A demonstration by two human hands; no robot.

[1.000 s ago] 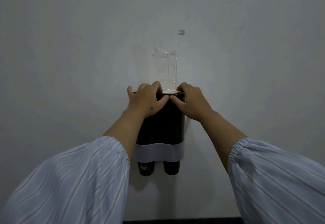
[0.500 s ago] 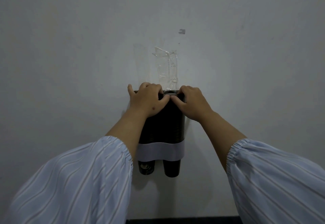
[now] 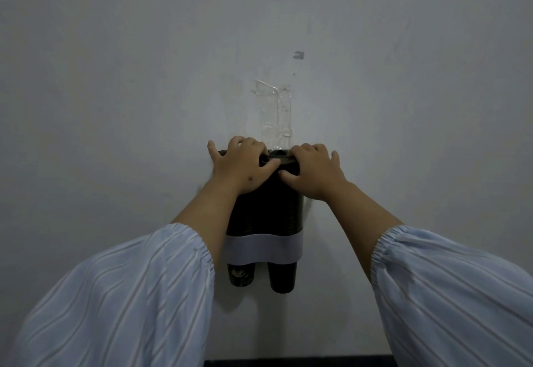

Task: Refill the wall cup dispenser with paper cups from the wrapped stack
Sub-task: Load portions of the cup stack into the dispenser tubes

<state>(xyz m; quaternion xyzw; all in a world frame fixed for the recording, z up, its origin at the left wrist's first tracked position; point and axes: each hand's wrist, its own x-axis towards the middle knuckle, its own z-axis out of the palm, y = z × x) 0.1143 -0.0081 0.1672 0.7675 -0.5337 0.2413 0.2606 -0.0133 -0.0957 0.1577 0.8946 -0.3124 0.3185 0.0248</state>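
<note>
The dark wall cup dispenser (image 3: 265,211) hangs on the wall with a white band (image 3: 264,248) around its lower part. Two dark cup bottoms (image 3: 281,278) stick out below the band. My left hand (image 3: 240,166) curls over the dispenser's top left edge, thumb on the front. My right hand (image 3: 313,172) curls over the top right edge in the same way. Between the hands a dark round rim (image 3: 274,160) shows. A crumpled clear plastic wrapper (image 3: 277,116) stands up from the top behind my fingers. The cups inside are hidden.
A plain pale wall (image 3: 115,78) fills the view, with a small grey mark (image 3: 298,55) above the dispenser. My wide striped light-blue sleeves (image 3: 121,303) cover the lower corners. A dark strip (image 3: 288,362) runs along the bottom edge.
The white cup rim seen between my hands a second ago has gone out of sight; a dark rim shows there now. Both hands stay at the dispenser's top, fingers slightly shifted.
</note>
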